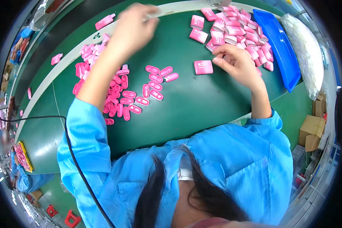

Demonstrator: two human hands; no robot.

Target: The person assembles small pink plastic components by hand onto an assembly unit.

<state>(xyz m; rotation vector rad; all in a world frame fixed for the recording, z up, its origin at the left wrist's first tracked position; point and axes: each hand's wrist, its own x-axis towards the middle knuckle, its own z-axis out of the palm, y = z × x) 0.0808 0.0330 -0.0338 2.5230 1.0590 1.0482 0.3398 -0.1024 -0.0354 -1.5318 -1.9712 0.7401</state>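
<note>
My left hand [137, 28] reaches over to the far edge of the table, beside the pale rail; motion smears its fingers, and whether they hold anything cannot be made out. My right hand [237, 64] is above the table with thumb and forefinger apart and the other fingers curled, nothing visible between them. Just left of its thumb lies a single pink casing [203, 67], flat on the green surface. Behind this hand spreads a heap of pink hollow casings [235, 29]. Under and beside my left forearm are many dark pink oval caps [129, 94] and light pink pieces [90, 52].
A long blue tray [280, 49] lies right of the casings, with a filled clear plastic bag [306, 53] beyond it. The pale rail [70, 53] separates the table from a dark belt carrying assembled pink pieces [105, 22]. A black cable [68, 140] crosses my left sleeve. Cardboard boxes [311, 129] stand right.
</note>
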